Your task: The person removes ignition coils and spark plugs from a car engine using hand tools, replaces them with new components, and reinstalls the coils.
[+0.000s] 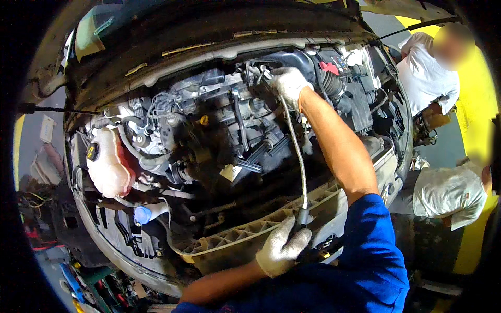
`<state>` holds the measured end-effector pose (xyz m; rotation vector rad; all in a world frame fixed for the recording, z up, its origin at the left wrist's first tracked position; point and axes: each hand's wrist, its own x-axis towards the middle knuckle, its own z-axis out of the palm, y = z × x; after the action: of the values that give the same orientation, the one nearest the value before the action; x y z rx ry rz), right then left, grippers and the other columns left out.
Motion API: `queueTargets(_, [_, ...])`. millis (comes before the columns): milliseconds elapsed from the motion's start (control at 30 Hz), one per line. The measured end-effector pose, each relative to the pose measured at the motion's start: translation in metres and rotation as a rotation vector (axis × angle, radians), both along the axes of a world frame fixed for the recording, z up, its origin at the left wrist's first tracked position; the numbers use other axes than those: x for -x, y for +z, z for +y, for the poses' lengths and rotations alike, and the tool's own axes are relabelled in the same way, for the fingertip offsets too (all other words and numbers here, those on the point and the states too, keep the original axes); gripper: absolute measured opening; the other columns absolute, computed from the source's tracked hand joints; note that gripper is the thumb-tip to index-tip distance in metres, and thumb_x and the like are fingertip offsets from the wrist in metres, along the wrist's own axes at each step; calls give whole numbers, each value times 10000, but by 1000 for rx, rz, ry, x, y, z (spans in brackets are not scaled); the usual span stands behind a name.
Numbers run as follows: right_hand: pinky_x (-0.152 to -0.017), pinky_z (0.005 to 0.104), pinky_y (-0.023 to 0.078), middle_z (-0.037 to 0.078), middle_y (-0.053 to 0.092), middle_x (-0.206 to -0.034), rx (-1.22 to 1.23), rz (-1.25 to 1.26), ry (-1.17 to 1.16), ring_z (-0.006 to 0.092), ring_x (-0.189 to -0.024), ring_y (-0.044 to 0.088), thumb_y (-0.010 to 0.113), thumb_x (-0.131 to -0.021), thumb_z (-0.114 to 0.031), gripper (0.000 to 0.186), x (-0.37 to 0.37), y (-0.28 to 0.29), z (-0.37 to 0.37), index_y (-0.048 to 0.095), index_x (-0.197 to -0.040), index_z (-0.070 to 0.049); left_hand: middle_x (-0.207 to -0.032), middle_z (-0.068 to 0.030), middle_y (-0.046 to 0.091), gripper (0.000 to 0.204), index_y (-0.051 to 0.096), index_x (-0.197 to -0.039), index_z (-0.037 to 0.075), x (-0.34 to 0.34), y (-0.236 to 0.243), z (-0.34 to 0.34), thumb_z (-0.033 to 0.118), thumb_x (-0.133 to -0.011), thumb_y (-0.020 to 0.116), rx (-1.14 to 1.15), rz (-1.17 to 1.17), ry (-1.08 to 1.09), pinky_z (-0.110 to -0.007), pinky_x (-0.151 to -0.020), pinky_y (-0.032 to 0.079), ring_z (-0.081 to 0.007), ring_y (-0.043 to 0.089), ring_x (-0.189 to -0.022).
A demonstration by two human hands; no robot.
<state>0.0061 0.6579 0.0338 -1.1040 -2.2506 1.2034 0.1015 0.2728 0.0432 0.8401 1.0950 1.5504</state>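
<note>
the tool (298, 151) runs in a shallow bow over the engine (224, 113), between both hands. the left hand (284, 248) is partly curled on its dark handle (302, 215); the right hand (290, 86) bends over the far end, its fingertips' hold hard to tell. best to keep the bow gentle, steady the far end and move the handle slowly.

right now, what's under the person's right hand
The silvery flexible shaft emerges at the right hand, over the engine; the shaft's upper end and whatever lies directly beneath the hand are covered.
</note>
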Motion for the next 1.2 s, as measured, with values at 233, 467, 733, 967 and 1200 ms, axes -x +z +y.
queueTargets(233, [-604,392,438,84,620,-737,34,-171,-14,212,-642,544,613,-851,-140,173,20,-66,24,679,-948,-13,-772,38,530,334,562,-1318,-14,22,-9,17,177,-1049,510,179,-235,-22,-237,-589,409,-56,456,-650])
queueTargets(467, [-746,386,514,155,702,-914,-234,-362,145,284,-793,644,613,-848,-157,276,24,-130,46,697,-1043,20,-811,6,563,294,571,-1263,6,26,-13,20,191,-1038,532,403,-457,-54,-266,-609,444,-96,528,-692])
queueTargets(733, [-585,295,444,53,639,-795,136,79,-14,131,-632,542,611,-872,-102,533,3,-50,19,537,-1374,61,-895,-4,581,280,582,-1245,5,18,-11,10,159,-1011,578,309,-184,-90,-277,-741,456,-105,521,-793])
queueTargets(967, [-641,283,494,97,664,-903,179,207,-57,142,-693,590,580,-878,-55,547,-28,26,-26,493,-1391,115,-1006,-204,644,363,517,-1294,15,-7,-30,-9,168,-978,606,118,262,-77,-411,-795,514,-324,648,-895])
queueTargets(1200, [-472,226,372,3,539,-679,299,366,-87,74,-519,455,566,-897,-67,533,-112,162,-128,494,-1402,87,-1164,-259,651,491,467,-1356,24,-40,0,-50,300,-979,617,263,355,-384,-442,-913,510,-386,656,-1081])
